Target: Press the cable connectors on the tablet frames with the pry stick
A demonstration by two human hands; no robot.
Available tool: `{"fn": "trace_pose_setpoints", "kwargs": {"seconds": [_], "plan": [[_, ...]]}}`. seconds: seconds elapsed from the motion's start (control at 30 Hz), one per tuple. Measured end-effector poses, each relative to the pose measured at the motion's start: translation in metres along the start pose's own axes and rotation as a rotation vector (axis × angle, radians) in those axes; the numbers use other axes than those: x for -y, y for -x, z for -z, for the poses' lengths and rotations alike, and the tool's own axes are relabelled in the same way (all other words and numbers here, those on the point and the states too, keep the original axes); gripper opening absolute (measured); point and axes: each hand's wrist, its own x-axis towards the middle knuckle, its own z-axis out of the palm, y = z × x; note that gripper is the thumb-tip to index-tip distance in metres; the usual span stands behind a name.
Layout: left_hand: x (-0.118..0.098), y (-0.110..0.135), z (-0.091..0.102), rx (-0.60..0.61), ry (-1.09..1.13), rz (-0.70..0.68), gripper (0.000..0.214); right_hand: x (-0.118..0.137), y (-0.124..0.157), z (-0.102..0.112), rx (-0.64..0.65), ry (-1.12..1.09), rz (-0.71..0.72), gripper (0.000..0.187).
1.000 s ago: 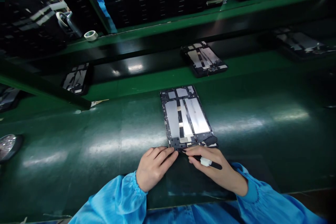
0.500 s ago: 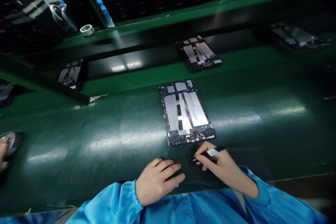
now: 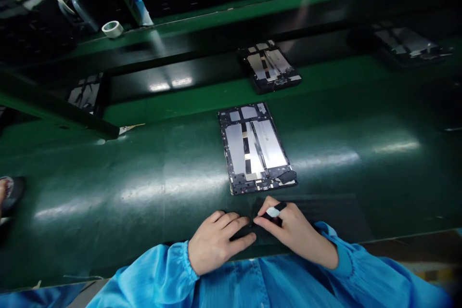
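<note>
My left hand [image 3: 221, 241] rests palm down near the mat's front edge, fingers stretched out, thumb apart. Close to its fingertips, my right hand [image 3: 287, 228] pinches a slim dark pen-like tool [image 3: 274, 212] with a white label around it. The tool's tip is too small and shaded to make out. Something small and dark lies between the two hands, of a kind I cannot tell. Just beyond them lies an opened tablet [image 3: 255, 149], its silver battery plates, ribbon cable and black frame exposed; neither hand touches it.
A second opened tablet [image 3: 270, 66] sits farther back, with others at far left [image 3: 85, 94] and far right [image 3: 407, 41]. A green post [image 3: 90, 122] slants in from the left. Another person's hand [image 3: 3, 195] holds a round item at the left edge. A tape roll [image 3: 112, 29] stands on the back ledge.
My right hand has moved left with the tool, bringing its tip close to my left fingertips. My left hand has stayed almost in place. The view has tilted slightly.
</note>
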Motion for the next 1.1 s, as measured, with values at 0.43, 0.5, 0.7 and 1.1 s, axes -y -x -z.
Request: {"fn": "trace_pose_setpoints", "kwargs": {"seconds": [0.43, 0.5, 0.7, 1.1], "plan": [[0.034, -0.017, 0.004, -0.212, -0.060, 0.208, 0.019, 0.018, -0.084, 0.055, 0.125, -0.329, -0.131, 0.018], [0.037, -0.016, 0.001, -0.203, -0.077, 0.203, 0.019, 0.018, -0.091, 0.051, 0.153, -0.341, -0.145, 0.019], [0.035, -0.013, -0.002, -0.209, -0.081, 0.205, 0.019, 0.017, -0.090, 0.046, 0.157, -0.351, -0.165, 0.019], [0.033, -0.014, -0.002, -0.204, -0.080, 0.219, 0.020, 0.017, -0.090, 0.046, 0.147, -0.349, -0.170, 0.017]]}}
